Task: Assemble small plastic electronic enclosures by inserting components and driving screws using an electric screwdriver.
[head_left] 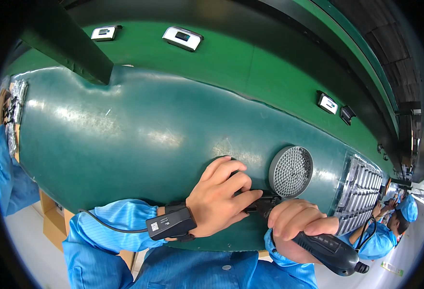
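My right hand (pixel 296 226) is wrapped around a black electric screwdriver (pixel 330 250), which lies tilted with its tail end toward the lower right. The tool's front end points at a small black part (pixel 259 204) on the table, by the fingertips of my left hand. My left hand (pixel 221 195) is bent over and pressed down on this black part, most of which the fingers hide. Just beyond my hands stands a round grey dish (pixel 291 172) with a bottom full of small holes or studs.
A clear plastic tray (pixel 361 188) with rows of dark parts sits on the green table (pixel 125 139) at the right. Beyond runs a green belt (pixel 241 62) carrying white-and-black devices (pixel 183 38). A dark green post (pixel 72 53) rises at the far left. A co-worker (pixel 390 226) is at the right.
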{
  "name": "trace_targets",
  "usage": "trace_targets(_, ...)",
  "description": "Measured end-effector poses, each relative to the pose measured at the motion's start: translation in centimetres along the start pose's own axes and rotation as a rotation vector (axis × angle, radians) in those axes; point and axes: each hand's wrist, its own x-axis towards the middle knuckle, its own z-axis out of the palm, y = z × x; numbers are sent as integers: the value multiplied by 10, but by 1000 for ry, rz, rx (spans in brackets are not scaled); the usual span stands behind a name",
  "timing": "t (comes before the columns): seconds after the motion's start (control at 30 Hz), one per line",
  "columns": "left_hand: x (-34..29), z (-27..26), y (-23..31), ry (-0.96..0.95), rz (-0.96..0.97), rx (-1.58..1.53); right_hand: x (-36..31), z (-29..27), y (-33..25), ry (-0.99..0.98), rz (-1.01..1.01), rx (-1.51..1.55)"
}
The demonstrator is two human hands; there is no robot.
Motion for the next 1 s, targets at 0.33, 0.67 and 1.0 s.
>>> trace_targets(0.33,1,0,2,-5,9,14,3,13,2,43,26,43)
trace_targets(0.67,4,-1,2,-25,59,111,-1,7,3,138,-22,122)
trace_targets(1.0,3,-6,9,4,89,36,4,-19,-32,330,117,358)
